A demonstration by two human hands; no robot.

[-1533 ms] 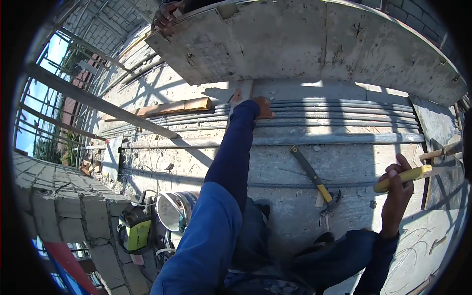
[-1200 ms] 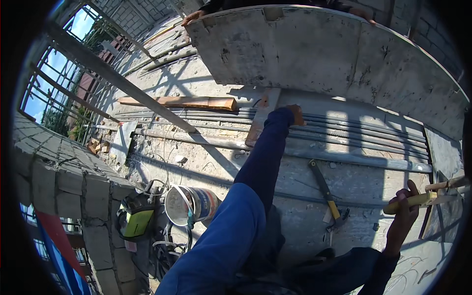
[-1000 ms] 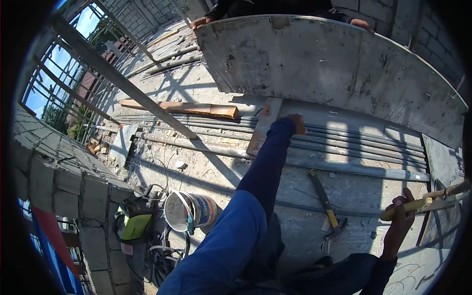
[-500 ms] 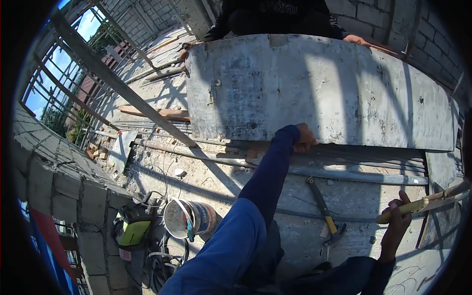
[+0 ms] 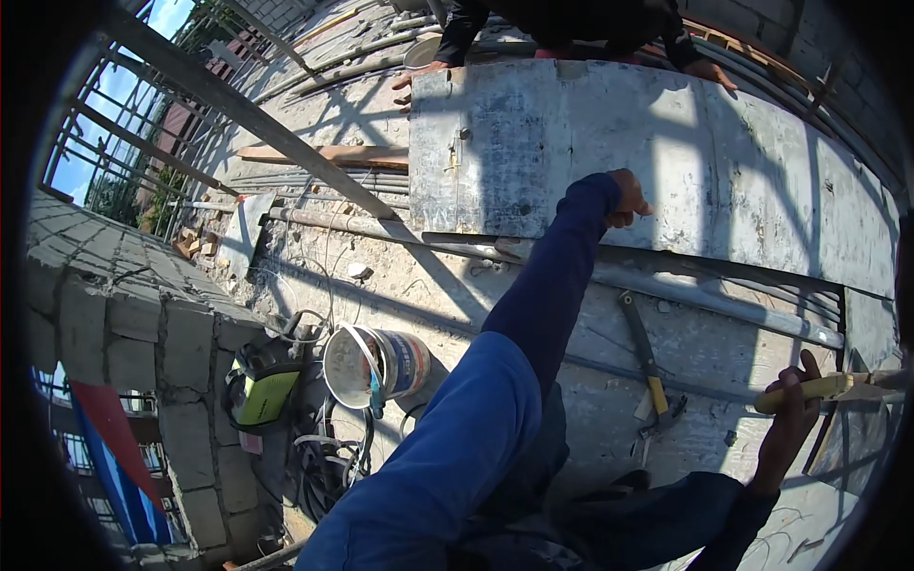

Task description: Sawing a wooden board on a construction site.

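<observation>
A broad, grey, paint-stained board (image 5: 609,114) lies across the upper middle, streaked with shadow. My left hand (image 5: 626,198) is over its near part, mostly curled, with one digit poking out to the right; nothing shows in it. At the far right, my right hand (image 5: 792,409) grips a tool by its yellow handle (image 5: 807,391); the far end is too unclear to name. Across the board squats another person in dark clothes, one hand (image 5: 419,81) by its left end and the other (image 5: 712,73) on its far edge.
Below the board, a hammer (image 5: 647,357) lies on the dusty concrete near a long pipe (image 5: 714,306). A white bucket (image 5: 400,364) stands left of my arm, beside a green-black machine (image 5: 262,395) and coiled cables (image 5: 324,466). A slanting post (image 5: 257,119) and block wall (image 5: 186,381) bound the left.
My left hand has risen from the board's near edge to over its surface. The board appears higher and farther right in view. The other person's left-side hand now shows, fingers spread.
</observation>
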